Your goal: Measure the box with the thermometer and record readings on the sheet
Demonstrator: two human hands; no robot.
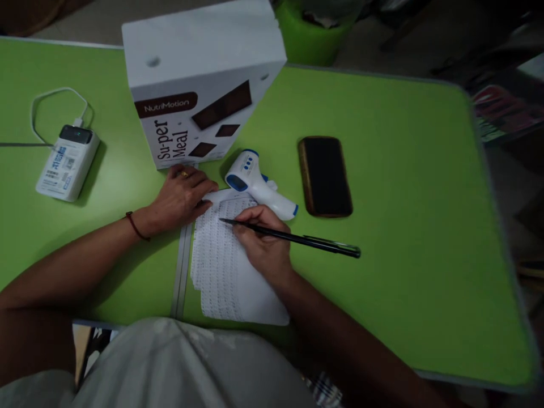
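Note:
A black pen [306, 240] is pinched in my right hand [267, 243], its tip pointing left over a sheet of paper [259, 292] covered with rows of small handwriting. The right part of the sheet is blank. My left hand [182, 195] lies with its fingers stretched out at the paper's upper left edge, fingertips on or beside it, and holds nothing. Just beyond the paper rests a white and blue infrared thermometer [255, 184], lying on its side, its handle close to my right hand.
Behind my left hand stands a tall white box [204, 107] printed "Su-per Meal". A power bank [68, 164] with a white cable is at the left, and a phone [326, 175] in a brown case at the right. Beyond the green table [416, 226] stands a green bin [310, 39].

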